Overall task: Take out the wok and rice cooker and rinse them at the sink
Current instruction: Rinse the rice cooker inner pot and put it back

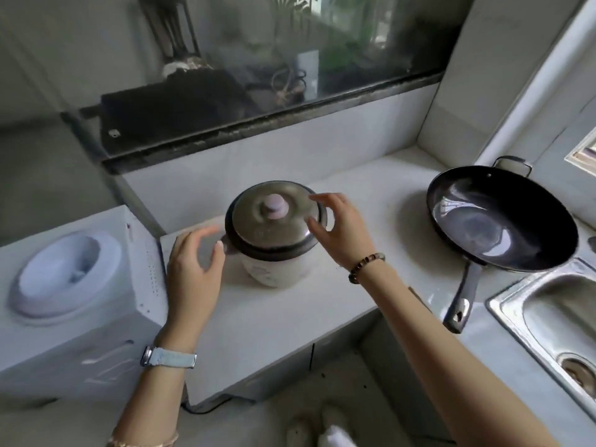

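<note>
My view looks down on a white kitchen counter (pixel 290 317) under a grimy window (pixel 258 59). The rice cooker (pixel 271 269) stands upright near the middle of the counter. It has a pale body and a dark rim, and its metal lid (pixel 258 224) is on, topped by a pinkish knob (pixel 274 206).

The left hand (pixel 193 266) hovers just beside the cooker's left side, fingers spread and relaxed, grasping nothing. Its thumb tip is close to the dark rim, but I cannot tell whether it touches. The right hand (pixel 342 227) is at the cooker's right side, fingers loosely spread above the lid's edge and not closed on anything. The left wrist wears a watch (pixel 171 356) and the right wrist a bead bracelet (pixel 364 264).

The wok (pixel 500 221), dark and empty, sits on the counter well to the right of the cooker. Its long handle (pixel 461 301) points back toward me. Just beside that handle, at lower right, is the steel sink (pixel 509 321).

At far left stands a white water dispenser (pixel 71 279), with no bottle on its top opening
</note>
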The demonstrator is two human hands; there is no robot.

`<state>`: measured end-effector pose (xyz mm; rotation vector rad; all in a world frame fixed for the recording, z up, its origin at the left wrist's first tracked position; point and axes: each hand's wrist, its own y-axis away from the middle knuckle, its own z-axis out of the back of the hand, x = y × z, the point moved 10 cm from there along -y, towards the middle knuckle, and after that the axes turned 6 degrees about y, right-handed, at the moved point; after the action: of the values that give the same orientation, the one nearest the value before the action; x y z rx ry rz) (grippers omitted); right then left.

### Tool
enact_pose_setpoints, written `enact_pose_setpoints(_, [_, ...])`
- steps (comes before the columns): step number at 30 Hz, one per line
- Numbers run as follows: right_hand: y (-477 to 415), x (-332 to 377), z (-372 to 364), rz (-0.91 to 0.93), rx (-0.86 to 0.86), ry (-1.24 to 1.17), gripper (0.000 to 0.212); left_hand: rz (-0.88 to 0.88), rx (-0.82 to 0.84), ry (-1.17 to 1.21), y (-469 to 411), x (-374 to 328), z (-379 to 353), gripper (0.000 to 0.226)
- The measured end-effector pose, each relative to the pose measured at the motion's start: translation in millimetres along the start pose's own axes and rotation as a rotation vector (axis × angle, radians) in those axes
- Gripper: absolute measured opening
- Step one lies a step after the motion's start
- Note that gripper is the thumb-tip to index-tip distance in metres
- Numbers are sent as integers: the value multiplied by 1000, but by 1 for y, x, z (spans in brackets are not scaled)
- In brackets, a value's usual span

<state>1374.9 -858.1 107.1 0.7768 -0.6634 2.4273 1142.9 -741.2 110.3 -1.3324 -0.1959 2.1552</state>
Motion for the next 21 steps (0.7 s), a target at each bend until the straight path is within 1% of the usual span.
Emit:
enact_pose_setpoints(2, [-16, 11, -22, 15, 70, 37, 34, 19, -14, -2, -1, 11, 4, 25])
enact_pose_setpoints(4, [-32, 17, -42, 4, 121, 94, 27, 39, -16, 1, -2, 18, 5, 25])
enact_pose_setpoints(7, [-53, 11, -73, -24, 167, 184, 34, 58, -30, -23, -6, 25, 5, 24])
enact_pose_setpoints(10, [-67, 6, -96, -12, 256, 215, 35, 63, -59, -46, -12, 30, 5, 23])
enact_pose_setpoints(15, [-85, 11, -103, 14, 235, 217, 26, 84, -64, -55, -19, 33, -5, 24])
enact_pose_setpoints(21, [-90, 9, -104, 41, 280, 243, 29, 65, -70, -63, -27, 26, -15, 23])
